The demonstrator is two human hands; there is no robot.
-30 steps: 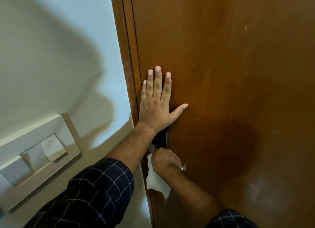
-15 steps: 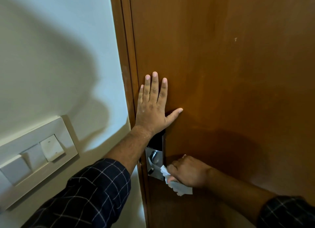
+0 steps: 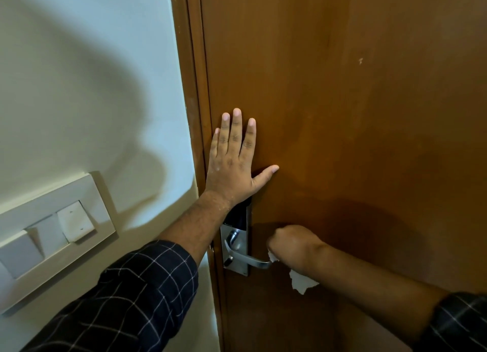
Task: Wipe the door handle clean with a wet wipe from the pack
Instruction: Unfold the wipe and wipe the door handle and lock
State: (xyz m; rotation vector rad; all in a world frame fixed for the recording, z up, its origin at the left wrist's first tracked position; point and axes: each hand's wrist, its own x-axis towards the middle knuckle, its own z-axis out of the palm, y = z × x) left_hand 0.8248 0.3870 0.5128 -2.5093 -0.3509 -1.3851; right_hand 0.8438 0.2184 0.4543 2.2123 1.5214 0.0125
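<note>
A silver lever door handle (image 3: 246, 258) sticks out to the right from a metal lock plate (image 3: 235, 249) on a brown wooden door (image 3: 342, 114). My right hand (image 3: 292, 246) is closed around the handle's free end with a white wet wipe (image 3: 300, 282) in it; part of the wipe hangs below my fist. My left hand (image 3: 234, 159) lies flat on the door just above the lock, fingers spread and pointing up, covering the top of the lock's black panel. The wipe pack is not in view.
The brown door frame (image 3: 193, 114) runs down the left of the door. On the pale wall (image 3: 92, 75) to the left sits a white switch panel (image 3: 47, 235) with several rocker switches.
My right hand has slid with the wipe from the lock plate rightward along the lever to its free end, uncovering the handle. My left hand stays flat on the door.
</note>
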